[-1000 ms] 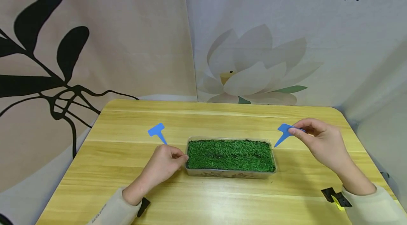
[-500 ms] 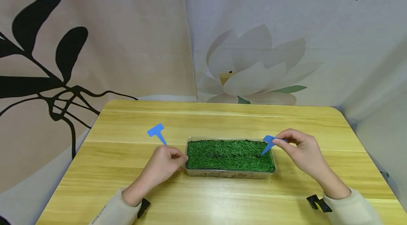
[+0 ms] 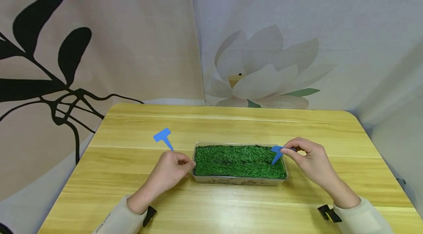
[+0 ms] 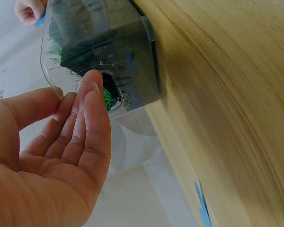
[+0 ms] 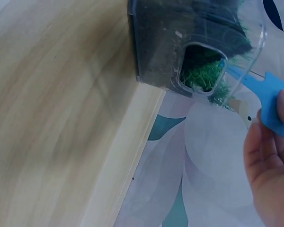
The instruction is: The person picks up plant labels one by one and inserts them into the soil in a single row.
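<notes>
A clear plastic box [image 3: 236, 180] filled with green artificial-looking grass [image 3: 236, 161] sits on the wooden table. My left hand [image 3: 170, 171] is at its left end; in the left wrist view the thumb meets the rim and the fingers lie against the end wall. Between thumb and fingers my right hand [image 3: 312, 158] pinches the wide head of a blue T-shaped plant label [image 3: 277, 153]. The label's pointed end reaches down into the grass near the right end; how deep is hidden. Another blue T-shaped plant label [image 3: 162, 136] lies on the table beyond my left hand.
The wooden table [image 3: 231, 208] has its far edge against a hanging cloth [image 3: 148, 43] with printed leaves and a flower. The box's end wall has a rounded opening [image 5: 202, 68], seen in the right wrist view.
My right hand has brought its plant label leftward over the box and then lowered the point into the grass. The left hand and the lying label have kept their places.
</notes>
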Demonstrator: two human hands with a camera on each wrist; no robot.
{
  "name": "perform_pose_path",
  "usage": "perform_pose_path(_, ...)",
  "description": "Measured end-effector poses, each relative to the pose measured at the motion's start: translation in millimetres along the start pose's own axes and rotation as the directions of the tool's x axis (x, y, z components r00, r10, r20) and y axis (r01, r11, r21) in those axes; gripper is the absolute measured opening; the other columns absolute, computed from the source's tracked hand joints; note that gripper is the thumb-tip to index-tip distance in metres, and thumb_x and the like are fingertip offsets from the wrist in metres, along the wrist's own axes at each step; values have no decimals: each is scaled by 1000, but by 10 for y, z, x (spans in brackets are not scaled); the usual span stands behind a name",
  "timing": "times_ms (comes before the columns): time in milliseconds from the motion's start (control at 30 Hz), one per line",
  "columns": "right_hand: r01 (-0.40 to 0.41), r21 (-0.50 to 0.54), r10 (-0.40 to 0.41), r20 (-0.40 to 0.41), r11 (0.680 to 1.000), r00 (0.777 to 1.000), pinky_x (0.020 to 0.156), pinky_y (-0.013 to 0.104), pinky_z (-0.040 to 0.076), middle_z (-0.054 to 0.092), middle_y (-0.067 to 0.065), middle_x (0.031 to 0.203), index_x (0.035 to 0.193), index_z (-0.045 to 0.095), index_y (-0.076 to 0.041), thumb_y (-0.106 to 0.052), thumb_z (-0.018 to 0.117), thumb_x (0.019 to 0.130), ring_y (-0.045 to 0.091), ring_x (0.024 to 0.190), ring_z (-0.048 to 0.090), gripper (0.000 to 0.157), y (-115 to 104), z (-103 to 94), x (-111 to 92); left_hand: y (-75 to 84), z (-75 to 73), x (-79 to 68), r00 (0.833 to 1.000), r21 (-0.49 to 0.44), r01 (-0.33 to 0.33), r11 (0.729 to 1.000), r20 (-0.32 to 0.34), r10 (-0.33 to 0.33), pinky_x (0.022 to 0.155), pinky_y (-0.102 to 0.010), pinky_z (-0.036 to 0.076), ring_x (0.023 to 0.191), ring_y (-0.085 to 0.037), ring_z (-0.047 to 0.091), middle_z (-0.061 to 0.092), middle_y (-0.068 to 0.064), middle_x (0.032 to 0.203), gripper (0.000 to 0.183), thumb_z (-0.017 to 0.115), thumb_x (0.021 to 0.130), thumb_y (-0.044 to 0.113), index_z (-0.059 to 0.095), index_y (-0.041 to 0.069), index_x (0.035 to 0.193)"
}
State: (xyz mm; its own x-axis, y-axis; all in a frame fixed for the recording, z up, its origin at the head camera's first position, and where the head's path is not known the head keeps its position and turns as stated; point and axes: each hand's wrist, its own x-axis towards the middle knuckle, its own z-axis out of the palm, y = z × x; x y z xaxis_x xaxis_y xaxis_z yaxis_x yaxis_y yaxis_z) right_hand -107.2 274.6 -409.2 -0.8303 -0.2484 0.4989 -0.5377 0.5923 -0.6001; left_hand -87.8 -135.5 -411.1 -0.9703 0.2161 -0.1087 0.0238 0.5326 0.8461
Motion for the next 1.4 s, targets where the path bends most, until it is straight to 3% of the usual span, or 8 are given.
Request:
perform_pose_path(367,124,15,-123,-25,992,992,70,14,45,72,-6,88,89,74,-19,18,85,71,4,76,60,42,-1,93,-15,-5,4,-2,1000,-10,4,1000,-6,-4,45,-21,30,48,-7,38,73,-5,71,16,73,96,8,83,12,83)
perform_pose_path(533,139,-3,-139,9,990,990,68,14,45,72,-8,89,89,75,-17,-14,80,91,3,74,60,6,21,127,-31,-10,8,-1,1000,-8,8,1000,-5,-9,45,-21,29,48,-7,37,72,-4,70,17,73,96,9,82,12,83)
perform_pose_path(633,159,-17,-159,35,987,987,69,13,47,72,-9,89,89,75,-16,-25,75,96,3,75,62,10,43,152,-42,-14,10,-1,1000,-6,13,1000,-4,-13,45,-21,29,47,-8,37,72,-4,68,17,73,96,9,82,12,83)
perform_pose_path(700,181,-16,-180,43,983,983,70,12,48,72,-9,89,90,75,-16,-13,81,91,4,75,64,6,52,172,-47,-15,10,-2,1000,-6,13,1000,-4,-13,45,-21,29,47,-8,38,72,-4,69,17,73,96,9,82,12,83)
perform_pose_path(833,218,-18,-218,35,976,975,74,12,51,72,-7,88,89,76,-14,12,87,71,7,75,67,34,63,200,-47,-13,9,-2,1000,-9,12,1000,-4,-12,45,-21,30,48,-8,41,74,-3,72,17,73,96,10,83,12,83)
perform_pose_path(933,232,-16,-232,31,972,972,76,11,53,73,-6,88,89,76,-14,18,88,64,8,77,69,42,77,204,-42,-9,7,-5,1000,-9,11,1000,-3,-11,45,-21,30,47,-7,39,74,-3,72,18,72,96,10,82,13,82)
perform_pose_path(1233,232,27,-233,82,972,969,80,13,54,76,-4,88,89,77,-16,5,89,75,8,81,72,28,123,158,-50,-5,5,-12,1000,-13,12,1000,-6,-12,45,-21,30,48,-7,40,73,-4,71,19,72,96,10,82,14,80)
perform_pose_path(1400,238,34,-240,73,971,968,81,13,54,75,-3,88,90,78,-16,9,89,71,9,81,71,33,99,158,-46,-4,13,-9,1000,-15,12,1000,-9,-12,45,-21,30,47,-7,42,73,-4,70,19,72,96,9,82,13,80)
